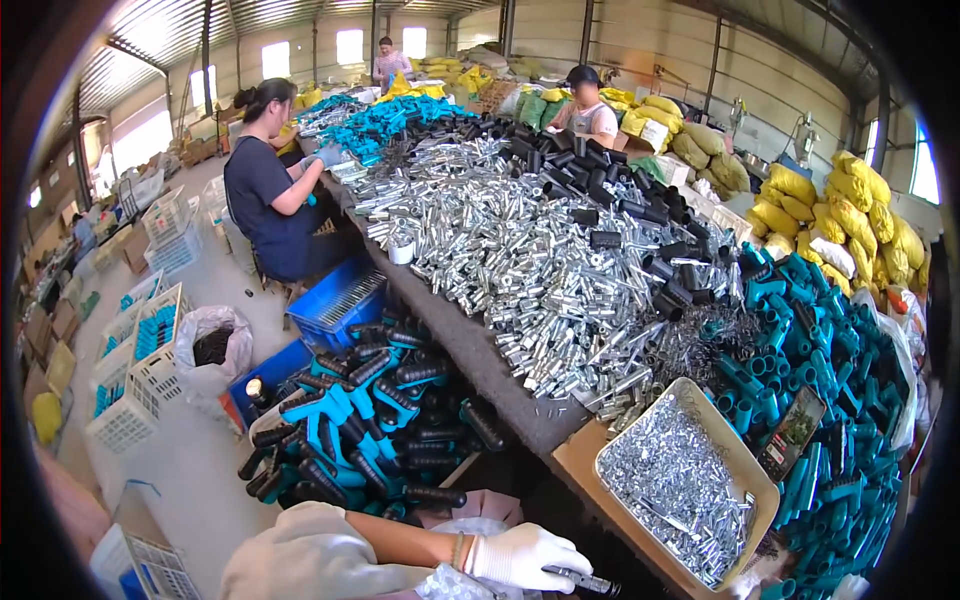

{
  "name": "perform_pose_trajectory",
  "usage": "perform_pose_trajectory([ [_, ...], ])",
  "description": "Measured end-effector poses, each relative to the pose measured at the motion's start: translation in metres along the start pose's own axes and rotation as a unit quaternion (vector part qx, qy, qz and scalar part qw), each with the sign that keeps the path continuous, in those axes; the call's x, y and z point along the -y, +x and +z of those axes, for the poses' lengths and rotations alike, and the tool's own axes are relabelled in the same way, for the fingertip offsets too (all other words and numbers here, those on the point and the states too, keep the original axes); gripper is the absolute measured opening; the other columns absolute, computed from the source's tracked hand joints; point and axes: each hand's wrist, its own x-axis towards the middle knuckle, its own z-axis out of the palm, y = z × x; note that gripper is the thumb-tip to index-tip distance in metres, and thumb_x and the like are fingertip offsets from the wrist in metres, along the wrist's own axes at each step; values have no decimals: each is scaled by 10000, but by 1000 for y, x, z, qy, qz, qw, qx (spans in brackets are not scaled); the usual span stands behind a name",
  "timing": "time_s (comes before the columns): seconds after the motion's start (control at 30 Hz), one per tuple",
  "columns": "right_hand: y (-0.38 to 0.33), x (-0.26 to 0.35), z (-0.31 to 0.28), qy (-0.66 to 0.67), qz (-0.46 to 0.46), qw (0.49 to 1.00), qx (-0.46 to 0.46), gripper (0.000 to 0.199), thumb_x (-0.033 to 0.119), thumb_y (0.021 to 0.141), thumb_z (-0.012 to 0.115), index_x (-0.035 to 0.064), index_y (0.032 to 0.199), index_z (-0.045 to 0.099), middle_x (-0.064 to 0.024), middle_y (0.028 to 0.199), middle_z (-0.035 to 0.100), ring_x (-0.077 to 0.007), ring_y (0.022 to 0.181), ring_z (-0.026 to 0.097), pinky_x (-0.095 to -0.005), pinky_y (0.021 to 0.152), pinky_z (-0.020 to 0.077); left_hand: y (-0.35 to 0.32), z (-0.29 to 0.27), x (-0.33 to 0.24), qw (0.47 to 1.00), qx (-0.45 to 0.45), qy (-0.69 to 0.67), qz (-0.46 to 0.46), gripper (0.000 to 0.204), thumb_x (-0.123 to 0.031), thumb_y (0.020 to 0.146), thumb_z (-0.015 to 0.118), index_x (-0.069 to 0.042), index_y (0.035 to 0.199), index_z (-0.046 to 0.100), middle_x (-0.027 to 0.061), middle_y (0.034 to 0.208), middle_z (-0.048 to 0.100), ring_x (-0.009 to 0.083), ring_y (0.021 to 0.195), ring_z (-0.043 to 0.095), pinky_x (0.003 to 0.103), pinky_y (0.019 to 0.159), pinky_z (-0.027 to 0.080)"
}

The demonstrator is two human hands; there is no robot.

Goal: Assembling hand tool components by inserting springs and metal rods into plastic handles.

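Note:
My left hand (528,558), in a white knit glove, reaches in from the lower edge. Its fingers are closed on a slim grey metal part (582,578), held nearly level. A bit of white at the bottom right edge looks like the glove of my right hand (850,588); its fingers are cut off by the frame. Right of my left hand stands a cream tray (768,500) full of small shiny metal pieces (680,490). Beyond it, teal plastic tubular housings (830,400) lie heaped, with a phone (793,432) on them. Silver metal cylinders (540,270) cover the table's middle.
Black-and-teal handles (370,420) fill a container left of the table edge (470,350). Nearby are a blue crate (340,305) and a lined sack (215,345). A person (275,185) sits at the left; two others are farther back. Black tubes (640,200) and yellow sacks (860,215) lie right.

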Motion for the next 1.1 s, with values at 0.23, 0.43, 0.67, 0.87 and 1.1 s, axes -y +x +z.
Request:
perform_pose_trajectory([
  [0.23, -39, 146, -8, 107, 51, 875, 469, 333, 93, 922, 568, 11, 1244, 564, -45, 714, 593, -117, 539, 526, -275, 508, 433, 8, -10, 3, 994, -64, 63, 60, 322, -242, 891, 700, -84, 1169, 663, 96, 919, 669, 296, 778, 677, 350, 672, 543],
  [0.43, -47, 143, 19, 161, 51, 821, 546, 360, 221, 837, 719, -26, 1092, 665, -68, 695, 634, -109, 559, 573, -273, 527, 460, 3, -12, 2, 991, 13, 84, 107, 298, -261, 845, 699, -135, 1114, 680, 86, 871, 648, 300, 756, 663, 399, 651, 520],
  [0.67, -60, 175, 43, 157, 8, 809, 566, 415, 250, 814, 767, -38, 1103, 690, -141, 891, 727, -176, 794, 679, -320, 734, 532, 0, -20, -22, 984, 88, 142, 60, 480, -333, 817, 723, -87, 1222, 640, 145, 951, 698, 315, 808, 685, 396, 742, 561],
  [0.87, -72, 182, 48, 227, 126, 756, 601, 351, 195, 855, 728, -37, 1115, 685, -135, 864, 725, -161, 759, 663, -313, 710, 532, -8, -22, -25, 972, 167, 158, 58, 489, -362, 806, 719, -102, 1214, 640, 134, 945, 696, 313, 801, 685, 400, 712, 552],
  [1.1, -87, 203, 44, 197, 15, 848, 491, 335, 137, 825, 709, -23, 1118, 683, -169, 949, 729, -242, 864, 712, -332, 781, 546, -8, -15, -4, 984, 134, 102, 65, 463, -327, 875, 701, -90, 1262, 612, 119, 883, 654, 311, 719, 671, 381, 607, 536],
])
